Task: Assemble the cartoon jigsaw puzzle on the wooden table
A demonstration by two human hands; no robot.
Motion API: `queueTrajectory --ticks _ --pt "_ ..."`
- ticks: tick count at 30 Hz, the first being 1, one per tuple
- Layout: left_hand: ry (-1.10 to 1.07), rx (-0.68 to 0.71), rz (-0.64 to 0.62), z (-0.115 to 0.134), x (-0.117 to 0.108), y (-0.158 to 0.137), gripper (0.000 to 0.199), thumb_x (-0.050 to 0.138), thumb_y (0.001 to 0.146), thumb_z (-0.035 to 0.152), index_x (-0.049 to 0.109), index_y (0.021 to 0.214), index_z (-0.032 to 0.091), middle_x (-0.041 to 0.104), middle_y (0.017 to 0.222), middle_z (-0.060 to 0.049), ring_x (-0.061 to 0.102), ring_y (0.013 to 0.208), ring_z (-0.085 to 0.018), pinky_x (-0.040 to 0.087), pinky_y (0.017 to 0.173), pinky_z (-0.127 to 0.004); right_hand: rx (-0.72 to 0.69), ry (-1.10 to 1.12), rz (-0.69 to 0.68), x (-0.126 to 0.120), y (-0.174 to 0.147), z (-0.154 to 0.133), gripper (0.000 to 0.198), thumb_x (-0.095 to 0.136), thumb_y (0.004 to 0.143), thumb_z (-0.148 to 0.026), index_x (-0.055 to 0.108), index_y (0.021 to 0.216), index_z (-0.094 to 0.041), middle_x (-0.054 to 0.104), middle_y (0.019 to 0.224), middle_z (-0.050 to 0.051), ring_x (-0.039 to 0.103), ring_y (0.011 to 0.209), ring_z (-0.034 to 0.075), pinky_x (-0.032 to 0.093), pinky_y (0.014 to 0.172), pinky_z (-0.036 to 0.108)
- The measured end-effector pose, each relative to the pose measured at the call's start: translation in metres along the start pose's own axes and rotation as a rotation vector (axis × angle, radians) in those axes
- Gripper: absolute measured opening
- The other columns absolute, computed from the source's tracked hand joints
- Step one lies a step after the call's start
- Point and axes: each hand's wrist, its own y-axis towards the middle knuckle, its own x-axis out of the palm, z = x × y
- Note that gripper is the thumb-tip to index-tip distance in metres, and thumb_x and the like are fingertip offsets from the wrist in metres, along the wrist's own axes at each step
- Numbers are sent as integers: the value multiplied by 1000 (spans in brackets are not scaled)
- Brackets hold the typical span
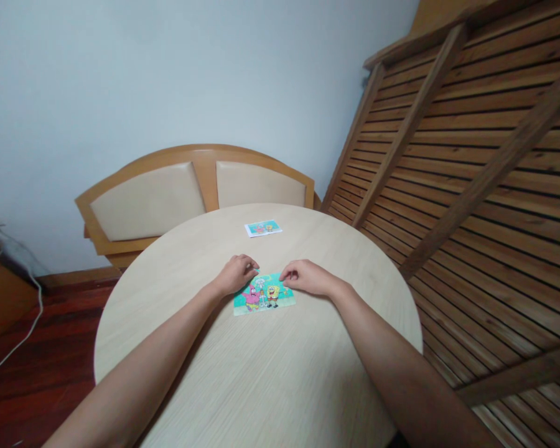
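Observation:
A jigsaw puzzle (263, 300) lies flat on the round table, showing a pink starfish, a grey-green figure and a yellow sponge character on turquoise. My left hand (237, 274) is over its upper left corner, thumb and fingers pinched at a small turquoise puzzle piece (257, 270). At the upper right corner, my right hand (305, 277) has its fingers bent and drawn together, tips at the puzzle's edge. Whether a piece is between those fingertips is hidden. Both hands cover parts of the puzzle's upper corners.
Farther back on the pale wood table (168, 274) lies a small card (264, 228) with a similar picture. A cushioned headboard (168, 193) stands behind the table against the wall. Wooden slats (471, 186) lean on the right. A white cable (40, 305) hangs at left.

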Motion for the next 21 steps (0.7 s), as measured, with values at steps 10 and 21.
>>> queueTrajectory --ticks 10,21 --pt "-320 -88 63 11 1 -7 19 58 88 33 67 93 18 73 90 -6 66 79 -19 50 73 -29 14 31 6 0 0 -4 21 64 81 -23 77 97 -16 73 82 4 61 71 14 43 64 23" --pt "-673 -171 86 47 11 -10 32 65 83 44 71 91 14 73 81 -6 64 68 -16 48 62 -25 -28 157 105 3 3 -14 32 61 89 -43 74 95 -15 71 82 4 57 72 15 42 66 24"
